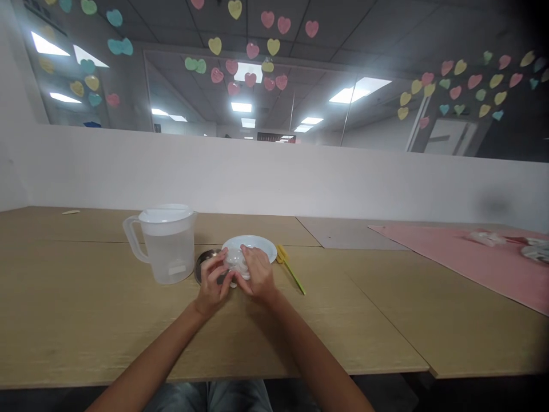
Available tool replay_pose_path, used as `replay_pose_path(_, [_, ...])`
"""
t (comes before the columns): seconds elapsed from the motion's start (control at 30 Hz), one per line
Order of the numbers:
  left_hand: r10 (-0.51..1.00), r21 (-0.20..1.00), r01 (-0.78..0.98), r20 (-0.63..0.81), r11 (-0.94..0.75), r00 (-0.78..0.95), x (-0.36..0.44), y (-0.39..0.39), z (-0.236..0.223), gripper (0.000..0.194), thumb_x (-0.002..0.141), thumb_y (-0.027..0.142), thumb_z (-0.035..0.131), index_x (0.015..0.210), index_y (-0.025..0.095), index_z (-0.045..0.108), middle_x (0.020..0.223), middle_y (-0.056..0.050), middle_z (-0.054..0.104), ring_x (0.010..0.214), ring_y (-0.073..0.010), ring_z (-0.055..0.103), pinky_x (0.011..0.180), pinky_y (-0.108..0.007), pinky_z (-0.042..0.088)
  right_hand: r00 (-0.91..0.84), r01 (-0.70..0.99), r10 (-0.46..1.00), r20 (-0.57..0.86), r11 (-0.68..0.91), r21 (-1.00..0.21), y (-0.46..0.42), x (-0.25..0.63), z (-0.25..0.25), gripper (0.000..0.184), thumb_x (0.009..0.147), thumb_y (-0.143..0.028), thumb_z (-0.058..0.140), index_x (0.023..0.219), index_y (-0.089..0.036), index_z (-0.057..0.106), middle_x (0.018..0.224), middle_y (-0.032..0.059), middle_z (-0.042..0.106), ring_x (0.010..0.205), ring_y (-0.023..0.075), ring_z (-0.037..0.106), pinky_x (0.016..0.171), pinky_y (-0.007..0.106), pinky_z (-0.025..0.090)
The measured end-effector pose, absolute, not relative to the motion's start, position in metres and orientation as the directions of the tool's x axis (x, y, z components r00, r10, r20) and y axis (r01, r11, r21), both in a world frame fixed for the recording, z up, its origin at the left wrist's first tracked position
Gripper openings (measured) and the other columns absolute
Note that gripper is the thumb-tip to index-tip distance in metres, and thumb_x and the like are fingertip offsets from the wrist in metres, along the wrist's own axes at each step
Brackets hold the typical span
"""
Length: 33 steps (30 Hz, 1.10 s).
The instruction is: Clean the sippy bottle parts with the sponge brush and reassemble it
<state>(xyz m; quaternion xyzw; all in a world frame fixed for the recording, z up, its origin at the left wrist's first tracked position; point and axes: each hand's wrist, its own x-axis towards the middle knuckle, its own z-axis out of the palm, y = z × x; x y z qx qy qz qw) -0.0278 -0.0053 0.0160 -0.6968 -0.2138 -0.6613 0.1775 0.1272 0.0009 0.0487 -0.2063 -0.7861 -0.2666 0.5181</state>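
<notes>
Both my hands meet over the wooden table point(86, 309) just in front of me. My left hand point(212, 283) and my right hand point(256, 273) are closed round a small clear plastic object point(235, 263), perhaps a cup or lid; I cannot make out what it is. Behind them lies a white plate point(261, 245). A small dark metal bowl point(201, 264) sits partly hidden under my left hand. A translucent plastic pitcher point(165, 243) with a white lid and some water stands to the left.
A yellow-green brush or utensil point(291, 268) lies right of the plate. A pink mat point(472, 257) with crumpled wrappers point(536, 249) covers the far right. A white partition wall point(274, 177) runs behind the table. A wooden stick point(71, 212) lies at the far left.
</notes>
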Motion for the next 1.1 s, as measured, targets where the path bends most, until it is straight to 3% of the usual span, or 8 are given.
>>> replay_pose_path(0.13, [0.113,0.089,0.541,0.994,-0.837,0.011,-0.027,-0.002,0.014,0.054,0.085,0.015,0.052,0.131,0.029,0.028,0.131,-0.013,0.035,0.124,-0.0261,0.042,0.095,-0.051,0.046,-0.307,0.627,0.033,0.951,0.759,0.176,0.002,0.127,0.048,0.058,0.088,-0.031,0.047,0.140,-0.014,0.025,0.120,0.0158,0.057,0.110,0.0242,0.055,0.097,0.046,0.040])
replay_pose_path(0.33, [0.485,0.348,0.535,0.864,-0.770,0.136,-0.031,0.004,0.008,0.050,0.091,0.027,0.043,0.138,0.022,0.024,0.132,-0.014,0.043,0.117,-0.0225,0.049,0.098,-0.045,0.042,-0.082,0.726,0.222,0.972,0.681,-0.094,0.008,0.127,0.045,0.050,0.089,-0.035,0.047,0.131,-0.012,0.035,0.111,0.0158,0.061,0.101,0.0253,0.059,0.102,0.054,0.028])
replay_pose_path(0.47, [0.594,0.415,0.553,0.782,-0.722,0.188,-0.029,0.003,0.006,0.054,0.093,0.033,0.039,0.141,0.020,0.019,0.134,-0.015,0.044,0.117,-0.0222,0.050,0.100,-0.043,0.040,-0.119,0.696,0.296,0.948,0.705,-0.133,0.009,0.125,0.039,0.045,0.086,-0.035,0.048,0.124,-0.012,0.041,0.102,0.0127,0.065,0.093,0.0237,0.061,0.103,0.054,0.024])
replay_pose_path(0.67, [0.630,0.427,0.570,0.745,-0.702,0.219,-0.028,0.003,0.005,0.055,0.093,0.037,0.035,0.142,0.018,0.019,0.132,-0.015,0.049,0.119,-0.0226,0.050,0.101,-0.041,0.039,-0.091,0.677,0.317,0.944,0.715,-0.175,0.010,0.123,0.033,0.053,0.084,-0.034,0.048,0.130,-0.010,0.039,0.092,0.0106,0.067,0.089,0.0235,0.061,0.101,0.052,0.028])
replay_pose_path(0.83, [0.633,0.421,0.580,0.741,-0.697,0.224,-0.029,0.002,0.005,0.053,0.093,0.037,0.035,0.142,0.018,0.022,0.132,-0.014,0.049,0.120,-0.0223,0.049,0.101,-0.042,0.038,-0.108,0.681,0.328,0.939,0.712,-0.170,0.010,0.125,0.032,0.047,0.084,-0.034,0.044,0.125,-0.011,0.045,0.095,0.0110,0.066,0.085,0.0224,0.060,0.100,0.051,0.029])
replay_pose_path(1.1, [0.578,0.367,0.557,0.772,-0.745,0.265,-0.027,0.001,0.005,0.053,0.092,0.034,0.039,0.141,0.018,0.023,0.132,-0.017,0.047,0.116,-0.0227,0.052,0.097,-0.043,0.043,-0.106,0.621,0.327,0.939,0.759,-0.194,0.015,0.127,0.026,0.044,0.078,-0.033,0.046,0.118,-0.013,0.045,0.100,0.0115,0.064,0.096,0.0259,0.059,0.100,0.051,0.030])
